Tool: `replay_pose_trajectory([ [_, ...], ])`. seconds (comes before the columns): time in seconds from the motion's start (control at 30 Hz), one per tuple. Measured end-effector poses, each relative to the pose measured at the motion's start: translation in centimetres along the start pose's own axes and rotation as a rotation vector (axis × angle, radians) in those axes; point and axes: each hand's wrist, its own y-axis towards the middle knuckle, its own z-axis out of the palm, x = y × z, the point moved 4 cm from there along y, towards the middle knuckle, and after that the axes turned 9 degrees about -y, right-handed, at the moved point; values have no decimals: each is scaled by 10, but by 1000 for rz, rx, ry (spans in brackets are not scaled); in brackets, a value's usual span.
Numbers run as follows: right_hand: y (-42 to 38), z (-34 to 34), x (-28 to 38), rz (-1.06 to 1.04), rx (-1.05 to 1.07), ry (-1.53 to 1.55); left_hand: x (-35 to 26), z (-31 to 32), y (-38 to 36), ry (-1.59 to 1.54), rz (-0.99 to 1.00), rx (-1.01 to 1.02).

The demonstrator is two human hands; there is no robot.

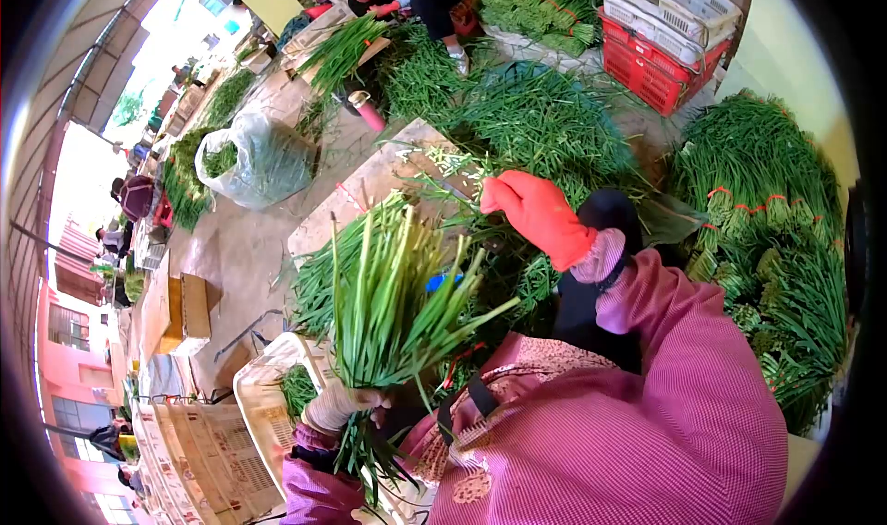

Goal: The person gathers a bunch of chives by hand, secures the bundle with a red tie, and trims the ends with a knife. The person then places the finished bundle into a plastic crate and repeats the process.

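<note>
My left hand (344, 409), in a pale glove, is closed around a thick bunch of garlic chives (383, 294). The pale stem ends point up and away, and the dark leaf tips hang below the hand. My right hand (540, 213), in an orange glove, is a fist above the far side of the wooden board (337, 213). A thin greyish blade-like tool (453, 189) juts from it; its handle is hidden. Cut pale bits (451, 162) lie on the board. More chives (319, 289) rest on the board behind the held bunch.
Loose chives (545, 118) are heaped beyond the board. Tied bundles (753, 169) are stacked at right. Red and white crates (661, 63) stand at the back. A plastic bag (259, 169), a pink bottle (368, 112) and a cream crate (263, 386) are at left. Another person (430, 3) sits opposite.
</note>
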Motion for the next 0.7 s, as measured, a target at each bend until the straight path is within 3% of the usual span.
replay_pose_trajectory([
  [0.03,-7,-7,8,-85,-89,141,-5,0,2,31,-2,16],
  [0.1,-7,-15,29,-100,-97,11,-16,1,4,99,-5,42],
  [0.17,-4,-16,64,-499,-359,-138,-20,-2,7,125,-38,-6],
  [0.23,-4,5,73,-447,-187,-309,-26,3,14,538,-36,-38],
  [0.3,1,37,61,-488,11,-366,-30,15,13,456,-31,-53],
  [0.37,16,61,38,-343,216,-312,-32,28,9,279,-31,-85],
  [0.47,34,22,8,-186,-124,-350,-25,26,-3,377,-27,-148],
  [0.5,40,9,-4,-156,-227,-186,-22,24,-7,472,-62,-163],
  [0.6,34,-23,23,-149,-216,-131,-10,16,-7,546,-11,-187],
  [0.67,20,-8,52,-459,78,-155,-12,14,-3,851,16,-137],
  [0.7,8,-2,63,-616,130,-216,-15,15,-3,851,15,-136],
])
